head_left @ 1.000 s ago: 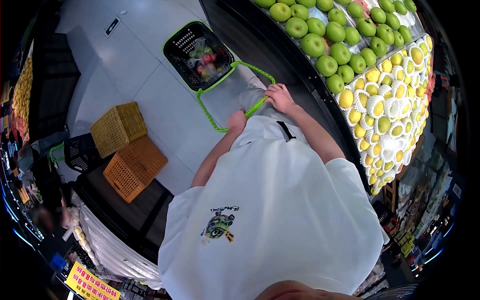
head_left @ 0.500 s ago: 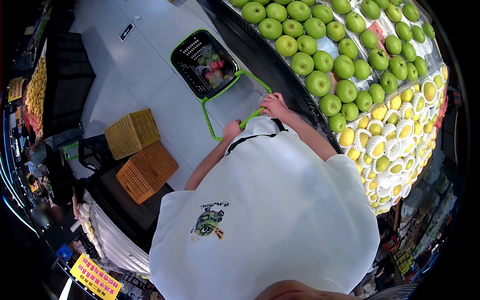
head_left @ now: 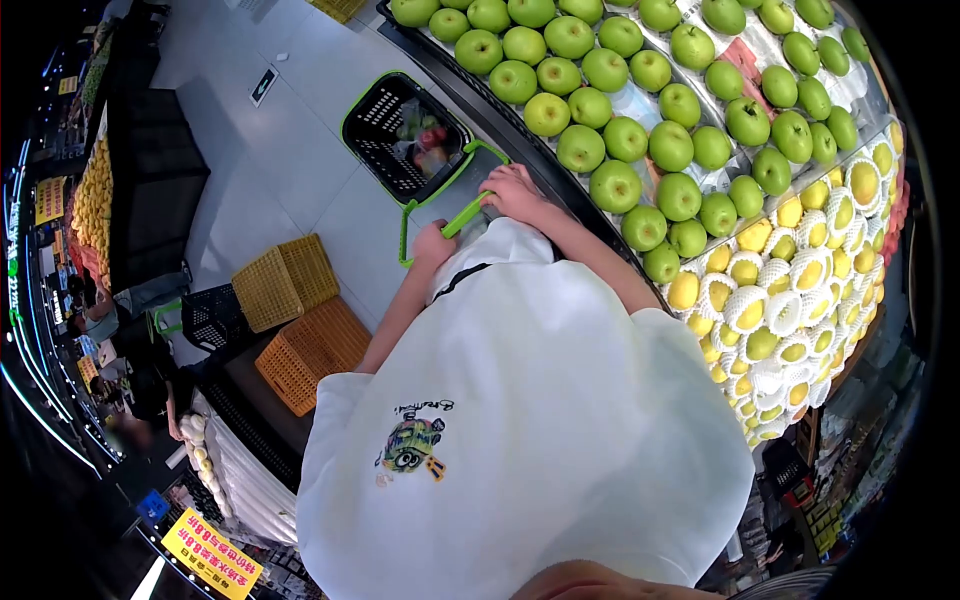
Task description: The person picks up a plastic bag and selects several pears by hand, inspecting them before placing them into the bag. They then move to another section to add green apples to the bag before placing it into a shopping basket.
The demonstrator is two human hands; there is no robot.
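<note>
A black basket (head_left: 405,135) with a green rim stands tilted in the view on the floor, holding red and green produce in clear plastic (head_left: 425,140). Its green handle (head_left: 466,215) reaches toward the white shirt (head_left: 530,400). My left hand (head_left: 434,245) is closed round the handle's left part. Further right, my right hand (head_left: 513,192) is closed at the handle's other end, beside the display's edge. Something translucent shows by the right hand, too unclear to name. Fingertips of both hands are partly hidden.
Green apples (head_left: 620,140) and yellow fruit in white foam nets (head_left: 750,305) fill a black-edged display at right. Yellow (head_left: 285,283) and orange (head_left: 312,352) crates are at left. A person's arm (head_left: 172,410) shows at far left.
The view has shifted, with the apple display and both hands now further left in it. Both hands still hold the handle, which sits closer to the basket in view.
</note>
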